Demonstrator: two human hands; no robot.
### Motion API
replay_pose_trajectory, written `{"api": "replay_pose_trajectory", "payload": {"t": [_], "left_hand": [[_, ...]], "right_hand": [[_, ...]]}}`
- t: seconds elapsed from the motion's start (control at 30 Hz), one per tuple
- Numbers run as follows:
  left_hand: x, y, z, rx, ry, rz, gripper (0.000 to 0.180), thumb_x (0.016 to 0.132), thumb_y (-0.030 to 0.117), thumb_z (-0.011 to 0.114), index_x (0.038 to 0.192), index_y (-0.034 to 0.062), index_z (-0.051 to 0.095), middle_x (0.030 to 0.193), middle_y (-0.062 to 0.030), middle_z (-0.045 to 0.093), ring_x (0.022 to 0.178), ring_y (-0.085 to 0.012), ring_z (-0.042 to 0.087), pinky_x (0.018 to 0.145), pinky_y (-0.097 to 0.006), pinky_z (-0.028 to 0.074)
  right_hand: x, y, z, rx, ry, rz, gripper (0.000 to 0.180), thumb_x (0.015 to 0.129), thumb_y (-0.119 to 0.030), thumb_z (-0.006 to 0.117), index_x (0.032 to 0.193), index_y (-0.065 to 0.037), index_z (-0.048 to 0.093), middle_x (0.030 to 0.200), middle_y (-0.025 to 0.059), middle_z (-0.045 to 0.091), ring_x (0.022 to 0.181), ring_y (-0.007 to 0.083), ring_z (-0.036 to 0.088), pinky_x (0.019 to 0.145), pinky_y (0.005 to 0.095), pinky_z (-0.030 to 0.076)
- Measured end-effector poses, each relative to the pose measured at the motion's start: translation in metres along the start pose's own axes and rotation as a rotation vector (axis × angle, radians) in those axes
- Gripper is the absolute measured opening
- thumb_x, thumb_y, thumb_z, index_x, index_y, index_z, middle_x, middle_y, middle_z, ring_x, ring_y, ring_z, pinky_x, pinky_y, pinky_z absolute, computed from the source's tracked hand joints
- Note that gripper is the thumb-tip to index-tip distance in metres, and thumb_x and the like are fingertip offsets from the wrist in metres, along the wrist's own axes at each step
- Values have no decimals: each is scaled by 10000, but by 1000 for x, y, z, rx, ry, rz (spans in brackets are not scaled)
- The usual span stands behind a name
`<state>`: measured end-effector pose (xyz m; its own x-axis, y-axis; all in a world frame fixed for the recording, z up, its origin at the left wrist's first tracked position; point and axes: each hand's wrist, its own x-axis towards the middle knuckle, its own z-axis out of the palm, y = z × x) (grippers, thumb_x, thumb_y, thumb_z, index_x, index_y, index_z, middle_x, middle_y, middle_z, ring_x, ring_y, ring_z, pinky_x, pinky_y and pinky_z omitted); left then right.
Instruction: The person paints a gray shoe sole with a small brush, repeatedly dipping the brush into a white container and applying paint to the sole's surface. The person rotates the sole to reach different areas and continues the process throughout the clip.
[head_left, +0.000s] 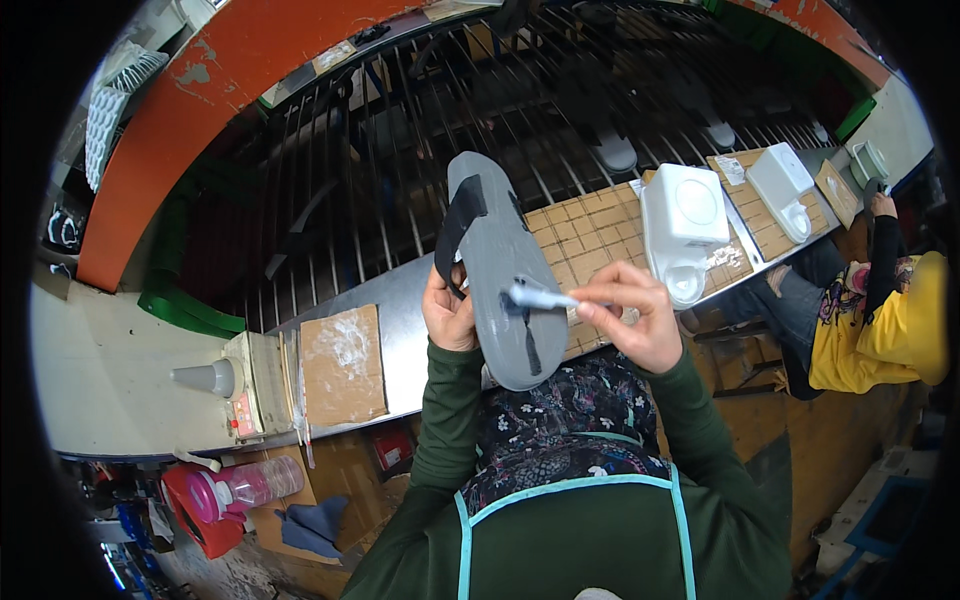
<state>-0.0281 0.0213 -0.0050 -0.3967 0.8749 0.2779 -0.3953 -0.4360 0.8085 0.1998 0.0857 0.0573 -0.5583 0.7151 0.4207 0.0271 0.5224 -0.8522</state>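
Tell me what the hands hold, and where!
Left hand holds the gray sandal by its left edge; right fingers pinch a white brush by its handle.

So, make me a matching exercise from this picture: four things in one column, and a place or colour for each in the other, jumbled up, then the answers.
Things
1. Sandal
2. Brush
3. Bottle
4. Cone

Places or colours
A. Clear, with a pink top
B. In the right hand
C. Plain grey, at the picture's left
D. In the left hand

Right pairs: 1-D, 2-B, 3-A, 4-C.
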Motion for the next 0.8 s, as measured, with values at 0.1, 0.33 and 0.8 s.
{"api": "replay_pose_trajectory", "payload": {"t": [0.1,0.33,0.8], "left_hand": [[0,-4,-4,-2,40,3,455,809,161,783,1152,-10,536,952,-8,596,859,-97,622,783,-246,523],[0,-1,4,33,105,-18,436,827,196,773,1137,3,536,889,36,547,785,-67,582,716,-212,499],[1,9,-1,188,288,47,446,803,88,762,1168,-10,527,1090,-134,640,964,-159,626,862,-282,516]], "right_hand": [[0,-2,-7,131,-124,-86,190,799,-100,753,987,-74,763,811,30,617,618,88,507,505,245,387],[9,7,-3,41,18,83,174,830,-89,729,996,-44,752,874,39,582,705,88,534,577,211,428],[-31,3,2,396,13,331,186,861,-65,690,1027,10,725,896,40,569,815,96,543,706,216,444]]}}
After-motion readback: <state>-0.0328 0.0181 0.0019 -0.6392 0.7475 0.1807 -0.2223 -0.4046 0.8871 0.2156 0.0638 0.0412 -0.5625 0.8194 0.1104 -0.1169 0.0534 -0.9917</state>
